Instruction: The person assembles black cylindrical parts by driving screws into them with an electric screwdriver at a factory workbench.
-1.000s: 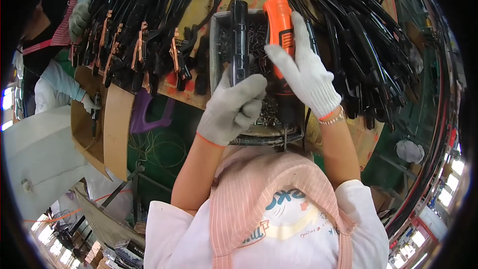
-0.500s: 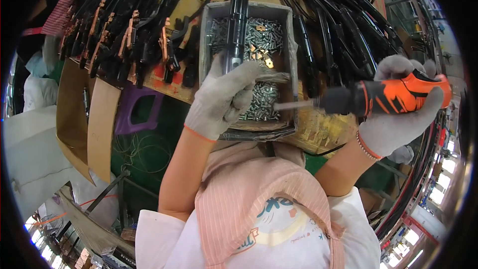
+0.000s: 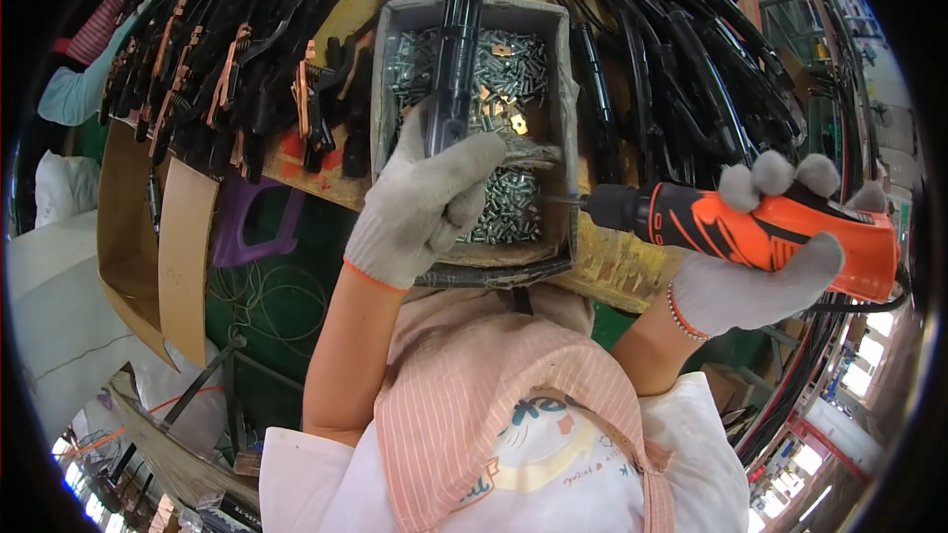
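Observation:
A white-gloved fist, my left hand (image 3: 420,202), is wrapped round the lower end of a black tubular handle (image 3: 458,49) with a cable at its far end. The handle lies over a cardboard box (image 3: 566,89) of small silver screws (image 3: 506,212) and a few copper-coloured plates (image 3: 518,124). To the right, my gloved right hand (image 3: 760,286) holds an orange and black power screwdriver (image 3: 731,222), palm under its body. Its thin bit (image 3: 561,200) points left over the box's right side, apart from my left hand. My left hand hides the handle's lower end.
Black cables (image 3: 691,69) and handles crowd the table's right side. Several copper-jawed clamps (image 3: 304,94) lie at the left. A cardboard carton (image 3: 188,257) and purple stool (image 3: 232,227) stand below the table's left edge. Another person's sleeve (image 3: 74,94) shows at far left.
The power screwdriver has moved left and tilted, and my right hand's fingers have loosened across its top. My left hand keeps its hold on the handle. The whole view has shifted slightly.

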Motion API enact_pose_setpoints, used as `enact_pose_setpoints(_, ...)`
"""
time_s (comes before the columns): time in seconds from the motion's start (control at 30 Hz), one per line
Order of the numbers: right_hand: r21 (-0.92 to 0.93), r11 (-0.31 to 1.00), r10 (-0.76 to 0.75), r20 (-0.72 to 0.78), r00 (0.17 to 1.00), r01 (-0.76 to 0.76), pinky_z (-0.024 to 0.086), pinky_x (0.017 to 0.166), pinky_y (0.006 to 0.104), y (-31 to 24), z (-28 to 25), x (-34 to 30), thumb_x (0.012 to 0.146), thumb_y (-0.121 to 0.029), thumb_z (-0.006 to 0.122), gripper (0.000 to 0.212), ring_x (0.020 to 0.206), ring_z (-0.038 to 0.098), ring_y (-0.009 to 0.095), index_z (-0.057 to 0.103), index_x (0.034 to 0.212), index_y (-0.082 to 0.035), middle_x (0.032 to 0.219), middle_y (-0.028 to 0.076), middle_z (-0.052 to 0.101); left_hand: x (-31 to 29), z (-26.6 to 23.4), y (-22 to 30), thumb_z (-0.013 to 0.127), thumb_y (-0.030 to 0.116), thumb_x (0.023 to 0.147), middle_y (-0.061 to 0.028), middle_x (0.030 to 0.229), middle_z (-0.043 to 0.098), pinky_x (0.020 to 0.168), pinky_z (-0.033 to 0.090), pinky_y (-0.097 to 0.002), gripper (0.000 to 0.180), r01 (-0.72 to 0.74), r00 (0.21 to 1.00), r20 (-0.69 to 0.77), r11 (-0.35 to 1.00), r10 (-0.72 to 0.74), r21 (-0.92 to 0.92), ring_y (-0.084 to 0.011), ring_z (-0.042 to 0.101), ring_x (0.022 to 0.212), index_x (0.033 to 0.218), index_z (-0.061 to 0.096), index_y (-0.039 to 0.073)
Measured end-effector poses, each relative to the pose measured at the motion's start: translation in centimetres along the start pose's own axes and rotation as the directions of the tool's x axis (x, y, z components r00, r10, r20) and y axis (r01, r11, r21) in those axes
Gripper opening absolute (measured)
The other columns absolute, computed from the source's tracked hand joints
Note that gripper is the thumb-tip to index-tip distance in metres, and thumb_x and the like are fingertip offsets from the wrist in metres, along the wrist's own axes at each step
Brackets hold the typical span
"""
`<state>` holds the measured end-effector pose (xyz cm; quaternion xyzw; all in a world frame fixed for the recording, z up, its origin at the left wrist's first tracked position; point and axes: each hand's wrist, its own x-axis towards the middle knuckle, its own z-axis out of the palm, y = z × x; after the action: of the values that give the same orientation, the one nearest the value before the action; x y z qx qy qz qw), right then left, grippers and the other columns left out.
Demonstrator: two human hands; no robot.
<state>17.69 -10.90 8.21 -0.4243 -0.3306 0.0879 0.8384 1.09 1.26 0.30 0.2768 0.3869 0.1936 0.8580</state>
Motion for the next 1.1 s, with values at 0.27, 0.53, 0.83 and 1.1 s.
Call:
enact_pose_setpoints(0.27,-0.032,0.999,0.026,0.19,0.981,-0.021,0.039,0.059,0.029,0.6,0.0,-1.0,0.09,-0.02,0.061,0.071,0.068,0.044,0.013,0.026,0.151,-0.021,0.108,0.005,0.05,-0.5,0.4,0.6,0.072,0.012,0.084,0.0008,0.072,0.051,0.034,0.026,-0.0203,0.055,-0.012,0.999,-0.032,1.0,0.013,0.022,-0.005,0.042,0.046,0.129,0.041,0.002)
enact_pose_setpoints(0.53,-0.051,0.985,0.171,0.199,0.965,-0.164,0.053,0.054,0.0383,1.2,-0.7,-1.4,0.087,-0.021,0.068,0.036,0.065,0.056,0.023,0.05,0.112,-0.001,0.095,0.011,0.055,-0.6,0.5,0.8,0.069,0.011,0.088,0.0007,0.073,0.052,0.034,0.028,-0.019,0.047,0.002,0.999,-0.04,0.999,0.0,0.05,-0.0036,0.041,0.046,0.126,0.042,0.004)
enact_pose_setpoints(0.83,-0.014,0.999,-0.04,0.117,0.992,0.042,0.04,0.047,0.0262,-1.3,0.2,0.1,0.094,-0.017,0.056,0.064,0.06,0.046,0.013,0.028,0.151,-0.026,0.111,0.01,0.053,-0.5,0.5,0.9,0.073,0.015,0.084,-0.0003,0.077,0.053,0.035,0.031,-0.02,0.072,0.004,1.0,-0.015,0.998,-0.003,0.07,-0.0053,0.044,0.048,0.142,0.032,0.002)
enact_pose_setpoints(1.1,0.275,0.961,-0.008,0.047,0.999,-0.006,0.04,0.056,0.0255,-1.6,-2.2,2.2,0.096,-0.017,0.058,0.044,0.065,0.043,0.01,0.045,0.137,-0.012,0.108,0.004,0.057,-0.9,0.5,0.9,0.07,0.033,0.089,0.0007,0.079,0.053,0.035,0.031,-0.019,0.071,0.012,0.999,-0.052,0.995,-0.007,0.102,-0.0048,0.044,0.049,0.142,0.034,0.005)
